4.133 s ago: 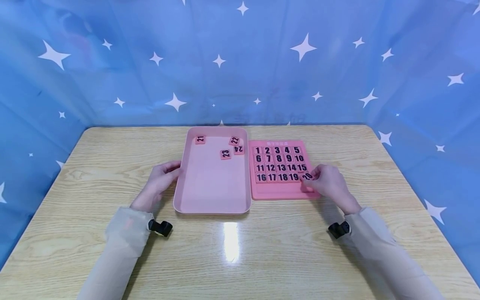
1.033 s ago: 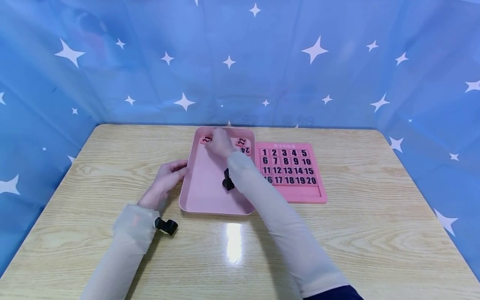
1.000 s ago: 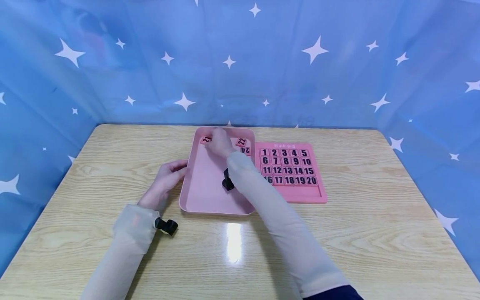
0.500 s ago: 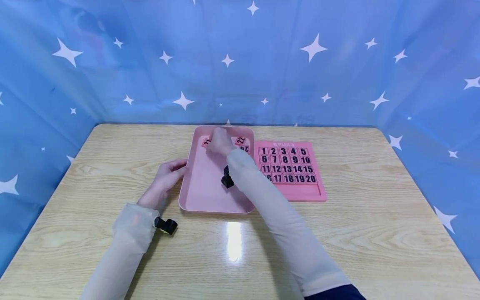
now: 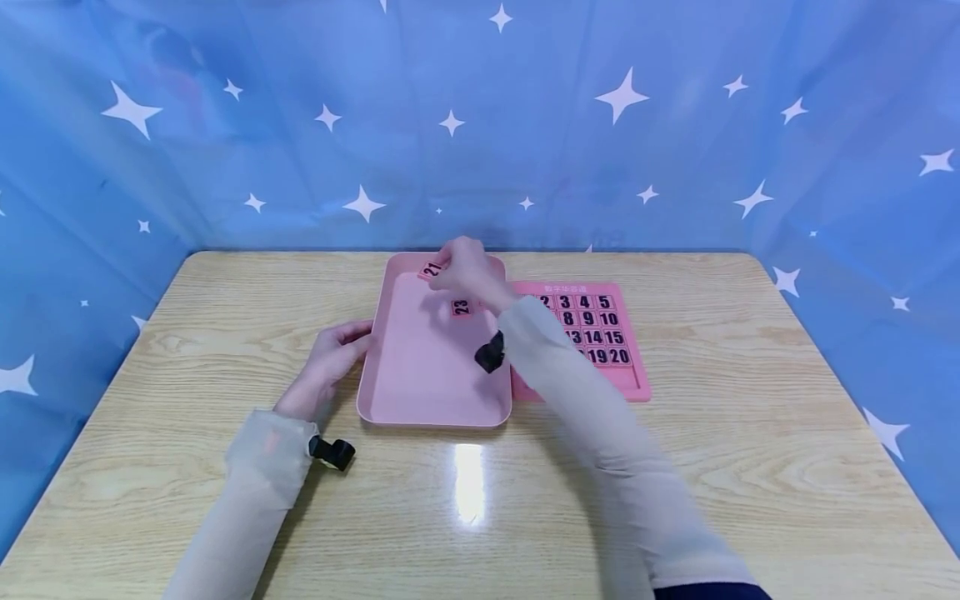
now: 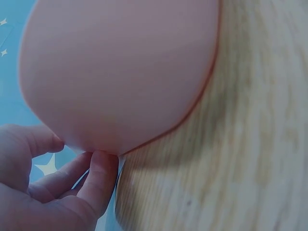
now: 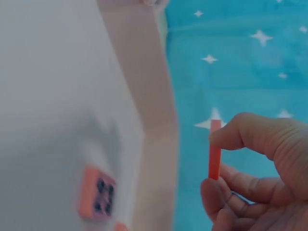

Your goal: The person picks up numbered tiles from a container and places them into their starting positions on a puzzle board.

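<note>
In the head view my right hand [image 5: 471, 271] is over the far end of the pink tray [image 5: 427, 383], pinching the number tile 21 [image 5: 432, 271] between thumb and fingers. The right wrist view shows this tile [image 7: 215, 154] edge-on, raised clear of the tray. My left hand [image 5: 330, 358] touches the tray's left side with thumb and fingertips, and in the left wrist view its fingertips [image 6: 103, 161] meet the tray wall. Tile 23 [image 5: 461, 307] lies in the tray; tiles 22 and 24 are hidden behind my right hand in the head view.
Against the tray's right side lies a pink number board [image 5: 636, 383] with rows of tiles, the last visible one being 20. My right forearm covers its left part. Both stand on a wooden table [image 5: 750, 375], with a blue starred curtain [image 5: 525, 125] behind.
Tile 20 was set in the board earlier. My right hand then moved into the tray, took hold of tile 21 and has now lifted it rightward, uncovering tile 23. My left hand stays put.
</note>
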`<state>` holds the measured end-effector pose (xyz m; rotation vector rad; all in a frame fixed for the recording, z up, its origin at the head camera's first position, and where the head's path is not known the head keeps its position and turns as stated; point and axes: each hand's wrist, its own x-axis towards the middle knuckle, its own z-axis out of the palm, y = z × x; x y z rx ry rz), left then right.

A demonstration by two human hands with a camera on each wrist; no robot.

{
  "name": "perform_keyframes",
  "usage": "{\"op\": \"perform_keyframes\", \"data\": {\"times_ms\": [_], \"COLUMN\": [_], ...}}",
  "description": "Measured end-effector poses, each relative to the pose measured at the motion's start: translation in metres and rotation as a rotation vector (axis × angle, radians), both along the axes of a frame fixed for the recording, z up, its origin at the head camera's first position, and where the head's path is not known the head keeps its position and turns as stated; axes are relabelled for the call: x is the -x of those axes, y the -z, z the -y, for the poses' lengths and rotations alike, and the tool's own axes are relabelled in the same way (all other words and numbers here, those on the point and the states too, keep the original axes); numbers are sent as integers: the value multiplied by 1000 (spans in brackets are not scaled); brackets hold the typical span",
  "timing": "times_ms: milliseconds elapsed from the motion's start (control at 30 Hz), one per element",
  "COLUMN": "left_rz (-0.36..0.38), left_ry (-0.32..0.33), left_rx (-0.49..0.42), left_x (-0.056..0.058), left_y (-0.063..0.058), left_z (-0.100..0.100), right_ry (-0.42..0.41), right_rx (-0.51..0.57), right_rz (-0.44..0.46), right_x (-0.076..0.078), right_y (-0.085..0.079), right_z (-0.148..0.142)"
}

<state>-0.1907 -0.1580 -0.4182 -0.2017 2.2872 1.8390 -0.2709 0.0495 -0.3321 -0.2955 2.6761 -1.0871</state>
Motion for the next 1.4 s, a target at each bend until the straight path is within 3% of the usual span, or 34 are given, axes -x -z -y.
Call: {"op": "perform_keyframes", "data": {"times_ms": [133,333,567,733,1000,1400], "left_rz": [-5,22,16,16,12,13], "left_ry": [-1,-3,8,14,10,-5], "left_rx": [-7,-13,-32,-28,-25,-18], "left_x": [0,0,0,0,-1,0], "left_y": [1,1,0,1,0,3], "left_z": [0,1,3,3,3,1], "right_ry": [-25,-52,7,-2,-2,3], "right_rx": [-44,-60,-58,-107,-218,-203], "right_rz": [-24,-87,-75,-67,12,32], "right_x": [3,-23,-55,-77,-103,-112], "right_y": [0,-7,9,26,50,56], "right_z": [-23,-61,-102,-123,-133,-129]}}
